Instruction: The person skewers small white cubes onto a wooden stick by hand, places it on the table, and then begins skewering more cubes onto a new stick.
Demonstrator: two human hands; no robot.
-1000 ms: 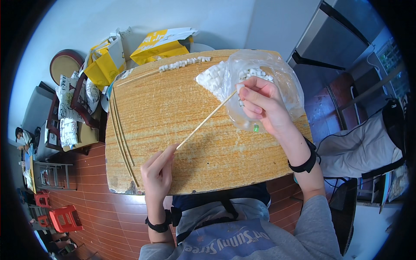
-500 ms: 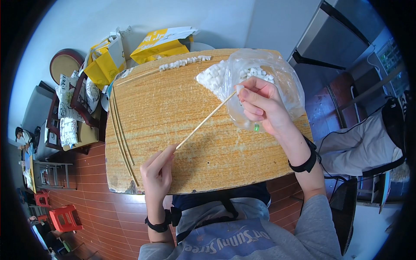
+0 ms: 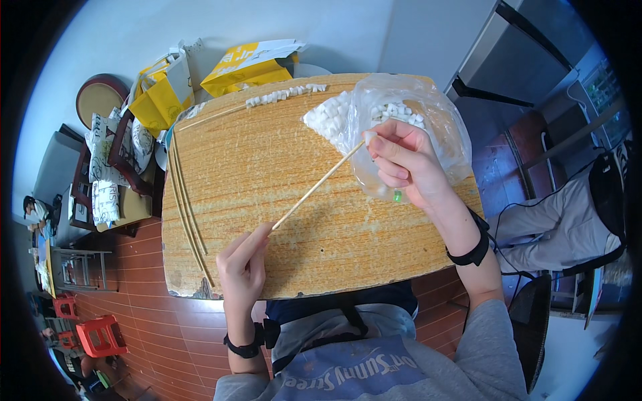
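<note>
A thin wooden stick (image 3: 314,190) slants up over the table from lower left to upper right. My left hand (image 3: 244,262) is closed round its lower end. At the upper tip, a small white chunk (image 3: 369,136) sits pinched between the thumb and fingers of my right hand (image 3: 406,160); whether the stick has pierced it I cannot tell. Behind that hand lies a clear plastic bag (image 3: 447,120) with more white chunks in it. A heap of white chunks (image 3: 329,117) rests against the bag's left side.
Along the far edge lies another stick with a row of white chunks (image 3: 277,97) on it. Several bare sticks (image 3: 184,214) lie at the table's left. Yellow-and-white paper bags (image 3: 247,69) stand beyond the wooden table (image 3: 227,174). A person's grey-trousered leg (image 3: 555,220) is at right.
Both hands, the stick and the white chunk hold nearly the same place. The view has shifted very slightly.
</note>
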